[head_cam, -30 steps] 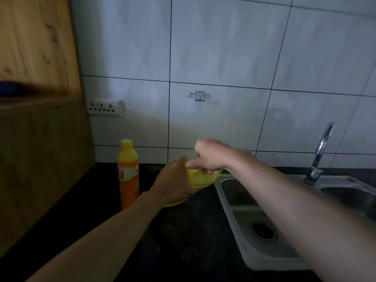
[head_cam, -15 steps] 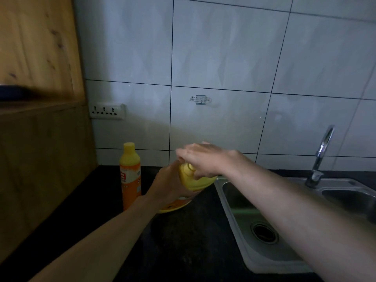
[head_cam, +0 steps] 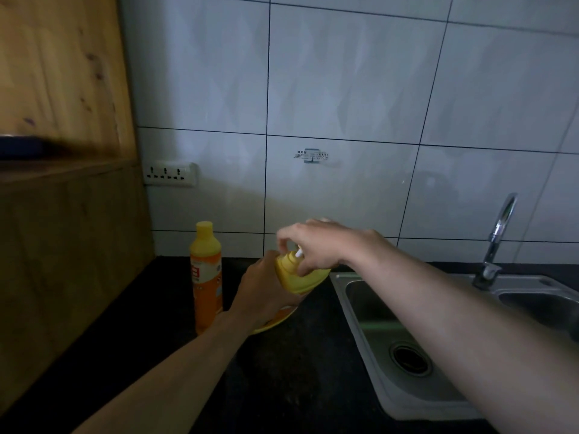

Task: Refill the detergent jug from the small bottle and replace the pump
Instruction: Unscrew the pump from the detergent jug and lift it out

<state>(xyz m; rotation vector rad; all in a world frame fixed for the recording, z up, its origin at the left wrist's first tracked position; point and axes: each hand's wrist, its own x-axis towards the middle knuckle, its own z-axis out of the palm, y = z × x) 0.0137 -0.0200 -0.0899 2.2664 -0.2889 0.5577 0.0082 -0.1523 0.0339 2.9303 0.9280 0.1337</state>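
From the head camera, the person stands at a black stone counter [head_cam: 282, 386] in dim light with both arms out. The left hand [head_cam: 258, 292] is wrapped round the side of a squat yellow plastic detergent jug [head_cam: 296, 278], fingers curled on the far side and mostly hidden. I'd say this grip is there to stop the jug turning or sliding while the other hand works at its top.

The jug sits on the counter between a tall orange plastic small bottle with a yellow cap [head_cam: 205, 277] and the rim of a stainless steel sink [head_cam: 347, 296]. The small bottle stands upright just beside the left wrist, capped and untouched, close enough to pick up for the pour.

The right hand [head_cam: 319, 245] arches over the jug's neck from above, its fingers bent downward. The thumb and first fingers pinch a thin white pump stem [head_cam: 299, 253] that pokes out right at the neck. The other fingers are bent loosely around it, and their tips are hard to make out.

The stem lies between those pinching fingers, just above the mouth. By my reading the pump is coming out, so the refill has not yet begun. A curved chrome tap [head_cam: 499, 227] stands at the far side of the sink.
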